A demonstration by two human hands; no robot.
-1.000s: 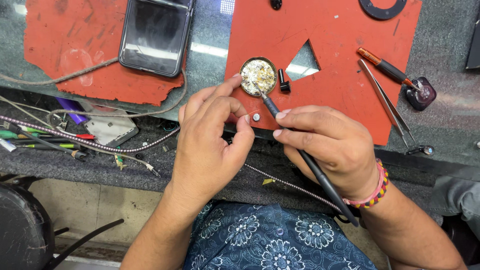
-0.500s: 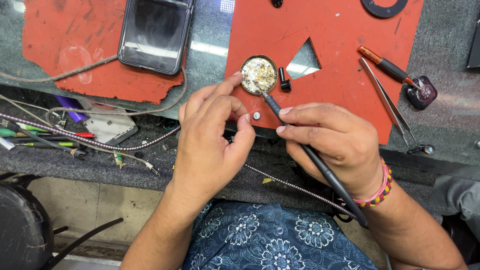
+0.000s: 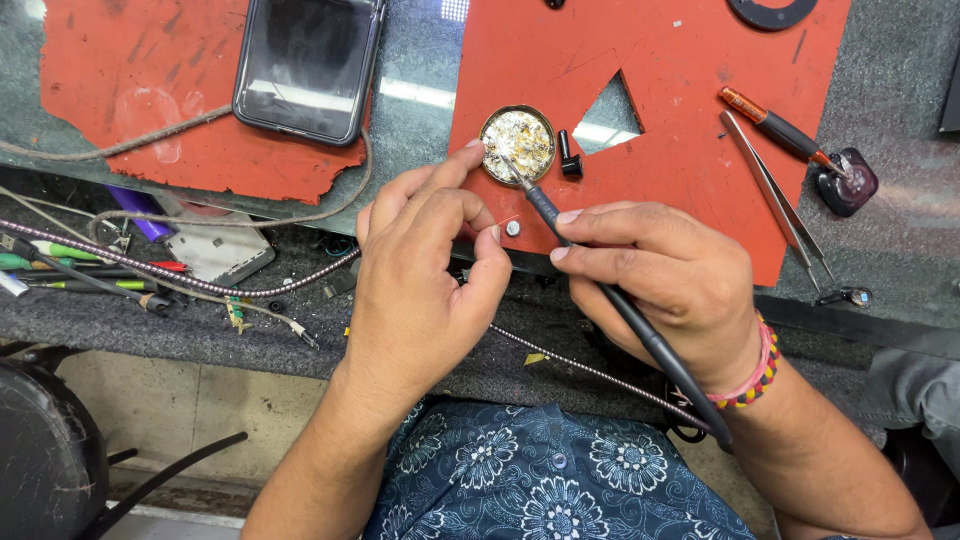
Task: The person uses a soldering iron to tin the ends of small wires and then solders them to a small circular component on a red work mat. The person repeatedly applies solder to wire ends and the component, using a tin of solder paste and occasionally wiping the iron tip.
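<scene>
Both hands work at the brass tin: right hand grips the iron, tip dipped in it; left hand pinches shut just below, contents unseen. Next, I judge, a steady lift.

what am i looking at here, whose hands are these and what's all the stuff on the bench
This is one view from a camera worn on a person's head, looking down at their own two bare hands over a workbench. The right hand holds a thin black pen-like tool with a cord, its tip resting in a small round tin of brassy wool. The left hand steadies beside the tin, one finger touching its rim. Both work over a red mat. On it lie tweezers, an orange-and-black driver and a small dark jar. To the left, a dark phone lies across another red mat.
</scene>
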